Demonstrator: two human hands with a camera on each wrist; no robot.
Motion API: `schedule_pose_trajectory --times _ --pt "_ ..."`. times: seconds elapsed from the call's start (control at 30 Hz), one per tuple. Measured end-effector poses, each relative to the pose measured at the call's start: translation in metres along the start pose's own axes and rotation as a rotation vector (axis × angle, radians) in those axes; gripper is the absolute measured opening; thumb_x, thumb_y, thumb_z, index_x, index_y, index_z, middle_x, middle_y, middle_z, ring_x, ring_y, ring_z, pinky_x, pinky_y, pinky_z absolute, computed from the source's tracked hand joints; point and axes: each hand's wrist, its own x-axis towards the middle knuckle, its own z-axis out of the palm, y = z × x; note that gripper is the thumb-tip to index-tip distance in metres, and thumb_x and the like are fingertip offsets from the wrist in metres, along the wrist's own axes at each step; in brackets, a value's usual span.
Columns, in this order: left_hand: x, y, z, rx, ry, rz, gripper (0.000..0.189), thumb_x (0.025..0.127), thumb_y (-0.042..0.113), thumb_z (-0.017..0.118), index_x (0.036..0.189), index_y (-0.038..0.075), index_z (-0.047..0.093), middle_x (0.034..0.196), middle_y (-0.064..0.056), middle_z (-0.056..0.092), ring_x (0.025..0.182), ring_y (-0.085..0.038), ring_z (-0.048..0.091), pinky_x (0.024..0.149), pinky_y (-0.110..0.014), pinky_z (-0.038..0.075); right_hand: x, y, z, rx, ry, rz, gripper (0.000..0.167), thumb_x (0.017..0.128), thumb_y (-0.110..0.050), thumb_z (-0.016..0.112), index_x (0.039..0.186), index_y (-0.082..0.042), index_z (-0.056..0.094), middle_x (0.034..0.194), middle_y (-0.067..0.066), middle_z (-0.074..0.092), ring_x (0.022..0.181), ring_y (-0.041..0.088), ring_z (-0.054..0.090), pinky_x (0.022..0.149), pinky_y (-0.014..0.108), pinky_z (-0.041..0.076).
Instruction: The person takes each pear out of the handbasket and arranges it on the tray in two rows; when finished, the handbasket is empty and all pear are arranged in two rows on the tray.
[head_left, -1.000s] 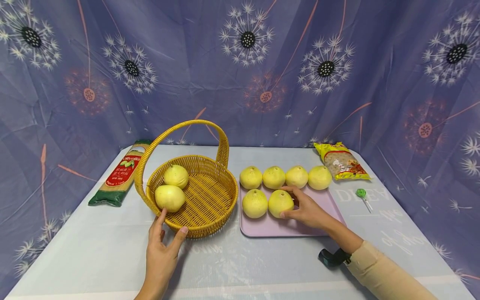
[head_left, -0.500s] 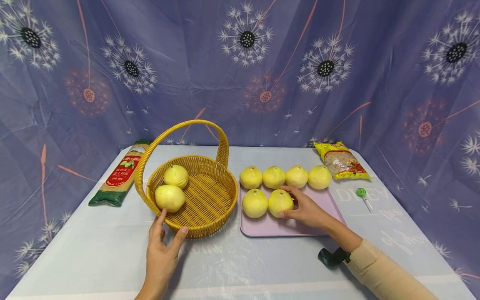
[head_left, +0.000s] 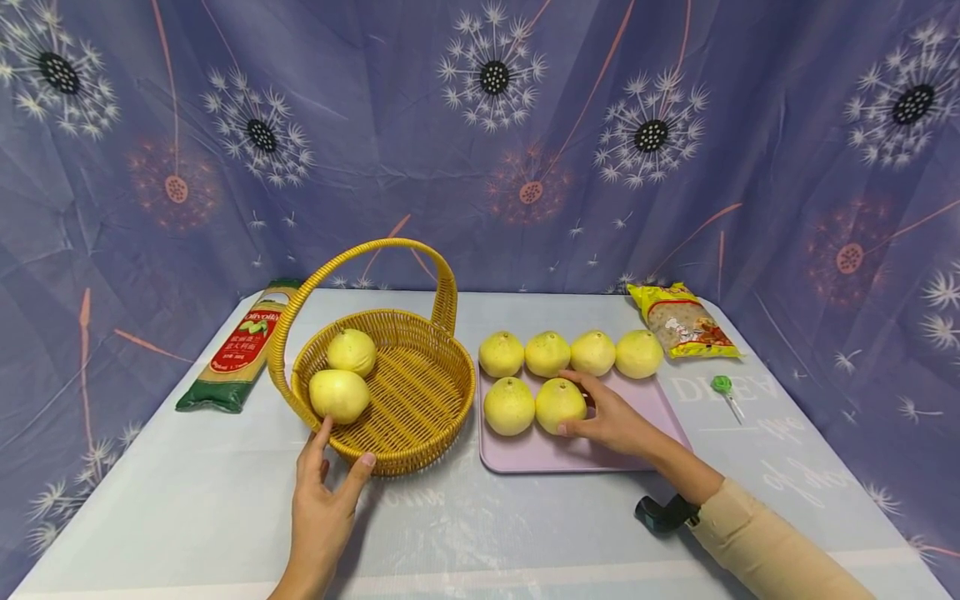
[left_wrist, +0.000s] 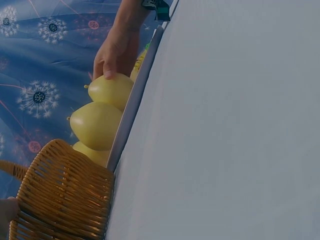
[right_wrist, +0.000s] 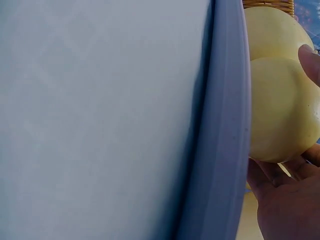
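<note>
In the head view my right hand [head_left: 609, 421] curls its thumb and fingers round a pale yellow melon [head_left: 558, 406], which sits in the front row of a pink tray [head_left: 525, 462]. The right wrist view has this melon [right_wrist: 282, 110] between the thumb and the fingers. Beside it on the left is another melon [head_left: 509, 407]; several more stand in a row behind. My left hand [head_left: 322, 492] touches the near rim of a woven basket [head_left: 405, 460] with index finger and thumb extended. Two melons [head_left: 341, 396] lie inside, at the basket's left.
A red and green pasta packet [head_left: 243, 346] lies left of the basket, whose tall handle [head_left: 390, 244] arches over it. Behind the tray's right corner is a yellow bag [head_left: 684, 323]. A green lollipop [head_left: 723, 386] lies to the right. A patterned curtain [head_left: 420, 150] hangs behind the table.
</note>
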Motion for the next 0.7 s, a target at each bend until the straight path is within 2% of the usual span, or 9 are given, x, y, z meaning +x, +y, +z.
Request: schedule_pose_trajectory --times 0.37,0.7 --pt "-0.001 0.000 0.000 0.006 -0.005 -0.007 0.075 0.087 0.021 0.068 0.150 0.018 0.026 0.155 -0.017 0.018 0.144 -0.034 0.015 0.113 -0.059 0.022 -0.001 -0.006 -0.001 -0.014 0.008 -0.004 0.083 0.078 -0.038 0.076 0.145 -0.014 0.034 0.147 0.010 0.040 0.129 0.036 0.044 0.107 0.057 0.036" --pt "0.000 0.000 -0.001 -0.001 -0.011 0.005 0.075 0.088 0.022 0.068 0.150 0.018 0.026 0.155 -0.017 0.017 0.144 -0.034 0.014 0.113 -0.060 0.021 0.003 -0.013 -0.007 -0.006 0.020 -0.074 0.076 0.081 -0.032 0.074 0.143 -0.008 0.036 0.147 0.012 0.041 0.134 0.037 0.039 0.112 0.054 0.032"
